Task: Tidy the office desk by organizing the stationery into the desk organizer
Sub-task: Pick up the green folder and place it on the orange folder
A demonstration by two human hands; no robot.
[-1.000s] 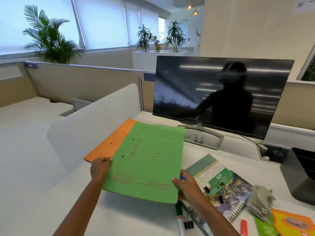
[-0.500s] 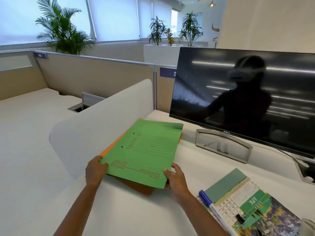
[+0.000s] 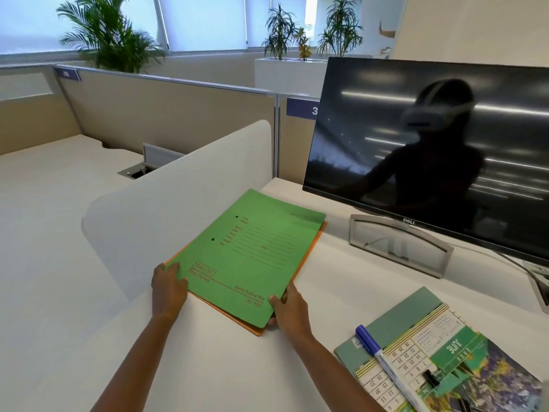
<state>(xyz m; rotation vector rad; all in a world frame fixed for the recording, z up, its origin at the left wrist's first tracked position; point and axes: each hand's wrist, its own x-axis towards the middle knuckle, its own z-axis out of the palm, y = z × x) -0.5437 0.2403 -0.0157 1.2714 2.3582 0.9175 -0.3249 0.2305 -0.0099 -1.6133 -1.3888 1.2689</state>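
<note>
Head | left hand (image 3: 167,289), right hand (image 3: 289,307) | hands grip green folder (image 3: 249,251) corners

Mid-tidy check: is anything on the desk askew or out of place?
The orange folder under the green folder is offset, its edges peeking out at the near and right sides. A blue-capped marker and a black binder clip lie loose on the calendar.

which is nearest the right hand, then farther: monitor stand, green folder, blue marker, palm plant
1. green folder, held in the right hand.
2. blue marker, right, on the calendar.
3. monitor stand, back right.
4. palm plant, far back left.
</note>
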